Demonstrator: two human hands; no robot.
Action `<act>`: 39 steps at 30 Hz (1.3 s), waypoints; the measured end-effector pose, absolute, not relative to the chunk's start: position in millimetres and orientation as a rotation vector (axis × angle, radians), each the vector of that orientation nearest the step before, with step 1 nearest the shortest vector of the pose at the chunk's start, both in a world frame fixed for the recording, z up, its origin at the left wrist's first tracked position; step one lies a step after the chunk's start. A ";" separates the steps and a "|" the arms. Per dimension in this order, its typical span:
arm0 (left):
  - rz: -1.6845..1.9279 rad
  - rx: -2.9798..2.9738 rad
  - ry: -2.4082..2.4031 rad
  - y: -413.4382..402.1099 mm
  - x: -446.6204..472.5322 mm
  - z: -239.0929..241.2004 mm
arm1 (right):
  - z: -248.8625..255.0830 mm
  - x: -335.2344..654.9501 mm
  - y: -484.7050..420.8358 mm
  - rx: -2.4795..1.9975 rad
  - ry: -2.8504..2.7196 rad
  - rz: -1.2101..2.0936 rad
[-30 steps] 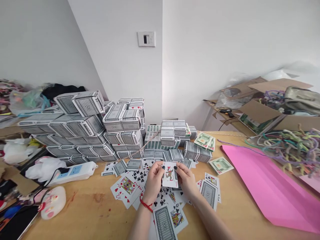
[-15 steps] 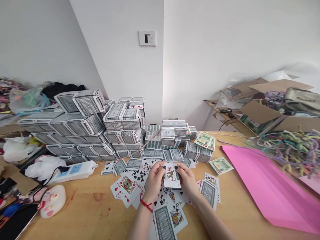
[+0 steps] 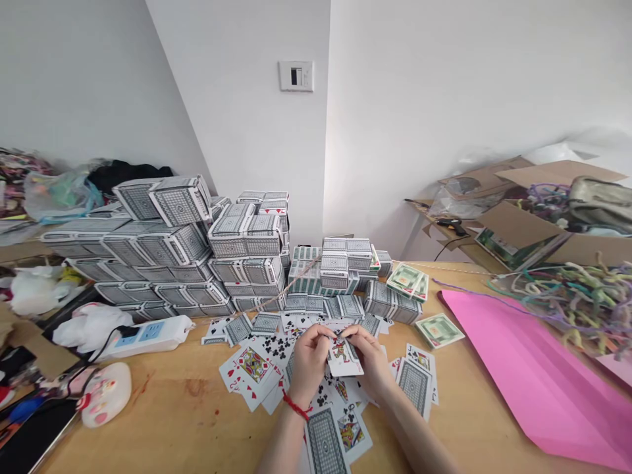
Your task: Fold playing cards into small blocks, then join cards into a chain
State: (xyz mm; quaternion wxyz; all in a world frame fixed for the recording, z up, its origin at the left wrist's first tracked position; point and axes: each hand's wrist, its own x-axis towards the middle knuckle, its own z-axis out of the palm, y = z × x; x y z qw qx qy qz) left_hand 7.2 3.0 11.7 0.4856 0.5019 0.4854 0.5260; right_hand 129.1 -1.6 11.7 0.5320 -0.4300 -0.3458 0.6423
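Observation:
Between my two hands is a joker playing card (image 3: pixel 344 357), its face toward me and its lower edge free. My left hand (image 3: pixel 312 359), with a red string on the wrist, pinches the card's upper left edge. My right hand (image 3: pixel 368 355) grips its upper right edge, fingers closed. Whether more than one card is in the grip I cannot tell. Below lie loose playing cards, some face up, such as a jack (image 3: pixel 254 363), others face down, such as a patterned card (image 3: pixel 326 442) near my left forearm and another (image 3: pixel 413 384) right of my right hand.
Stacked blocks of grey-backed cards (image 3: pixel 178 247) rise at the back left. Green card boxes (image 3: pixel 439 330) sit right of the loose cards. A pink sheet (image 3: pixel 523 375) covers the right side. A white power strip (image 3: pixel 153 336) and a white-and-pink object (image 3: pixel 105 395) lie left.
The fingertips have come closer together at the card's top edge, and the card now looks bent or tilted. The view has shifted slightly.

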 end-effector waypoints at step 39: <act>1.182 1.287 1.130 0.7 16.0 12.6 | 0.3 125.7 -6.2 -1.352 -1.615 0.591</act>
